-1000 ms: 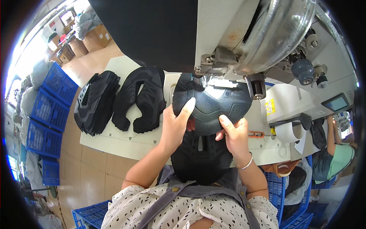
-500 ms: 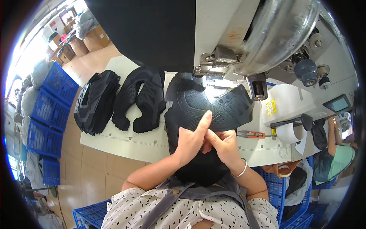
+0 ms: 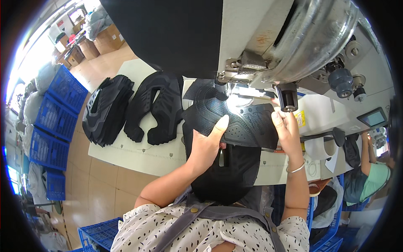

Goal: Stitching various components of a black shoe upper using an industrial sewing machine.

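A black shoe upper (image 3: 235,126) with perforations and a raised pattern lies under the lit head of a sewing machine (image 3: 247,69). My left hand (image 3: 208,147) grips its near edge, thumb on top and the other fingers hidden beneath. At the right end of this upper is my right hand (image 3: 289,132), its thumb over the edge and its fingers reaching up beside the machine head. Another black upper (image 3: 226,172) hangs below it, over the table's front edge against my apron.
Left on the white table (image 3: 126,157) are a single flat upper (image 3: 156,109) and a stack of uppers (image 3: 107,111). Orange-handled snips (image 3: 278,150) lie mostly hidden by my right hand. Blue crates (image 3: 50,122) stand at the left. At far right sits another person (image 3: 371,178).
My hands were together at the upper's near edge. The right has moved up and right to the upper's end, and the upper has turned and shifted slightly.
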Demonstrator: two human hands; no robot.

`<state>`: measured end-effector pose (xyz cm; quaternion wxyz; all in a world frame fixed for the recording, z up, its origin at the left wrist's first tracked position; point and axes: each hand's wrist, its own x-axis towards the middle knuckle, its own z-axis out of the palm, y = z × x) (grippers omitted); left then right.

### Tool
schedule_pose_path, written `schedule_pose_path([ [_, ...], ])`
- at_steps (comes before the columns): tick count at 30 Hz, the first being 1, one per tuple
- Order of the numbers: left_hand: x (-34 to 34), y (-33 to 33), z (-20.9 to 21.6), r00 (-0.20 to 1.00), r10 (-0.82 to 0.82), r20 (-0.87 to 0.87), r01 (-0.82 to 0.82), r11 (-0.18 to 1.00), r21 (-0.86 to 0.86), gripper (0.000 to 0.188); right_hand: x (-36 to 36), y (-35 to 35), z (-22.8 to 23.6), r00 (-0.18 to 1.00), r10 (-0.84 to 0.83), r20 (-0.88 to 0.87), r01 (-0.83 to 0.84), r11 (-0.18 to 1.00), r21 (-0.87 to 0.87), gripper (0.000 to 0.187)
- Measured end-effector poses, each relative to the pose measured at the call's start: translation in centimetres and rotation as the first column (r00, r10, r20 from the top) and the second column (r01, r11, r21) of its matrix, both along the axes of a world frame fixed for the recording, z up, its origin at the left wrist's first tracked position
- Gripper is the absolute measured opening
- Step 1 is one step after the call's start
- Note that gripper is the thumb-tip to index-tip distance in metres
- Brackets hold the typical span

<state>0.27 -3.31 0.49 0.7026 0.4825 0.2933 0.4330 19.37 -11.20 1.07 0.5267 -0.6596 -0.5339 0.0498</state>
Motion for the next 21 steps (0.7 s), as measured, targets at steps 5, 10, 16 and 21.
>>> schedule_pose_path([
  [5,-0.1,0.4,0.4,1.000,0.010,-0.007,-0.010,1.000,0.011,0.018,0.2,0.4,0.9,0.865,0.236,-0.443,-0.236,0.970,0.056,0.026],
  [10,0.2,0.7,0.5,1.000,0.020,0.017,-0.020,1.000,-0.002,0.016,0.2,0.8,1.3,0.892,0.206,-0.402,-0.185,0.979,0.090,0.025],
  [16,0.4,0.5,0.4,1.000,-0.003,0.019,0.003,1.000,-0.001,0.015,0.5,0.8,1.1,0.883,0.217,-0.416,-0.187,0.976,0.112,0.025],
  [21,0.5,0.7,0.0,1.000,0.007,0.027,-0.007,1.000,0.011,0.014,0.6,1.0,0.9,0.870,0.241,-0.430,-0.203,0.970,0.133,0.026],
])
